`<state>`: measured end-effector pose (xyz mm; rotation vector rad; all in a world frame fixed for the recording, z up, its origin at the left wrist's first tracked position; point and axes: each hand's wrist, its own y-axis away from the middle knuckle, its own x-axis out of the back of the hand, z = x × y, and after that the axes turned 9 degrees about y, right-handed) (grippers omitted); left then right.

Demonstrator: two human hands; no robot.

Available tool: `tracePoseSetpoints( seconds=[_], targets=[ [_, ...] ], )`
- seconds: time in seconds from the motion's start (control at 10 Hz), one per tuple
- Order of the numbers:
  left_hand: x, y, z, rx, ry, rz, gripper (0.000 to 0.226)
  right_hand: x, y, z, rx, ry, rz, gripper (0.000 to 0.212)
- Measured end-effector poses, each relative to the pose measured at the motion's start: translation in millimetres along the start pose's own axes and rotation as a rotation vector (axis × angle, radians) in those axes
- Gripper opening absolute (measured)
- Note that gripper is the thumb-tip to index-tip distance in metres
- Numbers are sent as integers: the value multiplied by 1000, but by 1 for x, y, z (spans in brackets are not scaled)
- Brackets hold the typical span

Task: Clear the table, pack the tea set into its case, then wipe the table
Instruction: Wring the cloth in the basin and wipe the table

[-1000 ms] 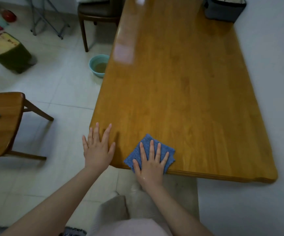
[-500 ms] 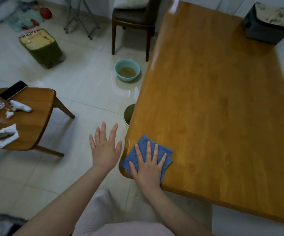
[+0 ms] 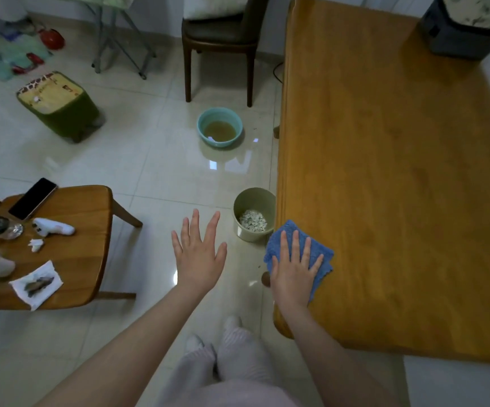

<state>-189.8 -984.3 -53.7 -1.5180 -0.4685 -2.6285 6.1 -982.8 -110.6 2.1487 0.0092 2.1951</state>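
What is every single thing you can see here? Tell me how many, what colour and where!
table: 1, honey-brown wood, right side
cloth: 1, blue, on the table's near left edge
case: 1, dark grey with a patterned top, on the table's far right corner
bin: 1, pale green, on the floor beside the table, white bits inside
basin: 1, teal, on the floor, brownish water inside
chair: 1, dark brown, at the far end
side table: 1, brown wood, left
phone: 1, black, on the side table
tissue: 1, white with dark scraps, on the side table
stool: 1, green with a yellow top, far left
left hand: 1, bare, open over the floor
right hand: 1, bare, flat, pressing the cloth
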Motion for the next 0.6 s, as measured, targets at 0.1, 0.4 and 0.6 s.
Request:
tracePoseSetpoints(
  seconds=[0.1, 0.4, 0.6],
  targets=[
    [9, -29, -2, -24, -2, 12, 65, -1, -34, -10, 51, -23, 55, 64],
    [61, -120, -35, -9, 4, 12, 66, 26, -151, -65, -15, -238, 33, 46],
    [119, -225, -63, -52, 57, -38, 66, 68, -239, -144, -75, -414, 161, 31]
  ],
)
